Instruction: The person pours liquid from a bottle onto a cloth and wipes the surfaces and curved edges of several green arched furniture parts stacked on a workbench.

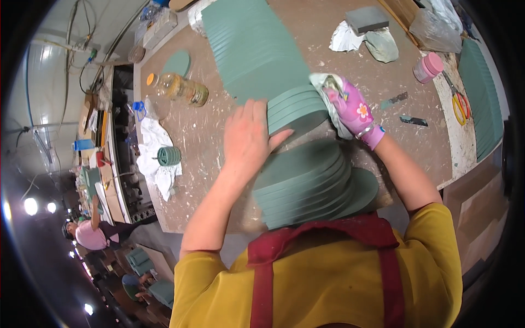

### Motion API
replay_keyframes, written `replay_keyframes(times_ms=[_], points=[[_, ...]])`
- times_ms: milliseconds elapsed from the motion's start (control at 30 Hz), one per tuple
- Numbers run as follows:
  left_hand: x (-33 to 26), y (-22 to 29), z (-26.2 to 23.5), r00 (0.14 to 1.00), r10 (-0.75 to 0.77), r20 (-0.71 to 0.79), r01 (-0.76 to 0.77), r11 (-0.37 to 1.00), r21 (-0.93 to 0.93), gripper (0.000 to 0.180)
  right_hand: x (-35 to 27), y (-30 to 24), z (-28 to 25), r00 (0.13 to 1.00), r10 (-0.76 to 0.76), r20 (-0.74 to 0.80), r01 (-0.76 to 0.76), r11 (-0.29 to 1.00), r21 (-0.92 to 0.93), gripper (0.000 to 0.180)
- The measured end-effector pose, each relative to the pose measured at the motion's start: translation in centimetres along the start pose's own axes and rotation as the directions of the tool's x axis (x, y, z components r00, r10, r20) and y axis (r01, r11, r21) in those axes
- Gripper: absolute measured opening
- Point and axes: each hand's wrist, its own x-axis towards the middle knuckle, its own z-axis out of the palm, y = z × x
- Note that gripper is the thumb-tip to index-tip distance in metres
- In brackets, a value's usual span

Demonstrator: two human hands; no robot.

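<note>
Left hand [247, 138] — bare, open, fingers spread flat; the palm presses on the edge of a fanned stack of green boards [295, 109], thumb lying along the rounded front edge.

Right hand [353, 109] — in a pink flowered glove, closed around a crumpled white rag [328, 87] held against the right side of the same stack.

Green boards — thin, flat, with rounded ends, overlapping like scales in a long run from the far side of the surface [208, 142] toward the person. A second fanned pile of green boards [311, 186] sits nearer the body, just below the first and touching it.

Surface — brown, flecked with pale smears.

Left of the hands: a plastic bottle of yellowish liquid [178, 87] lying on its side, a white cloth [156, 158] with a small green spool [169, 156] on it, a single green disc [177, 63] further back.

Right of the hands: a pink-lidded jar [427, 68], yellow-handled scissors [458, 101], a grey block [366, 19] on crumpled paper, and another row of green boards [481, 98] along the right edge.

Far left, well apart — another person in a pink top [90, 235] at a separate bench.
</note>
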Motion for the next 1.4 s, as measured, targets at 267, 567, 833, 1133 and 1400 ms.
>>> replay_keyframes(times_ms=[267,567,833,1133,1400], points=[[-0.8,-0.1,0.0,0.997,0.028,0.076,-0.03,0.999,0.028,0.063,1.6,-5.4,0.4,0.863,-0.502,-0.062,0.481,0.852,-0.208,0.043],[-0.4,-0.3,0.8,0.998,-0.027,0.051,0.023,0.998,0.062,0.064,0.6,-3.2,1.4,0.974,-0.224,0.018,0.224,0.974,-0.043,0.039],[0.0,0.3,0.0,0.996,-0.057,0.062,0.052,0.996,0.076,0.059,2.0,-0.2,-1.9,0.953,0.18,0.242,-0.195,0.98,0.038,0.033],[-0.6,0.1,0.2,0.996,-0.046,0.07,0.043,0.998,0.051,0.054,2.6,-1.4,0.9,0.988,-0.009,0.155,-0.036,0.957,0.288,0.035],[0.2,0.5,0.3,0.995,-0.067,0.068,0.061,0.994,0.092,0.058,1.3,-1.8,0.6,0.964,-0.258,-0.058,0.264,0.923,0.281,0.034]])
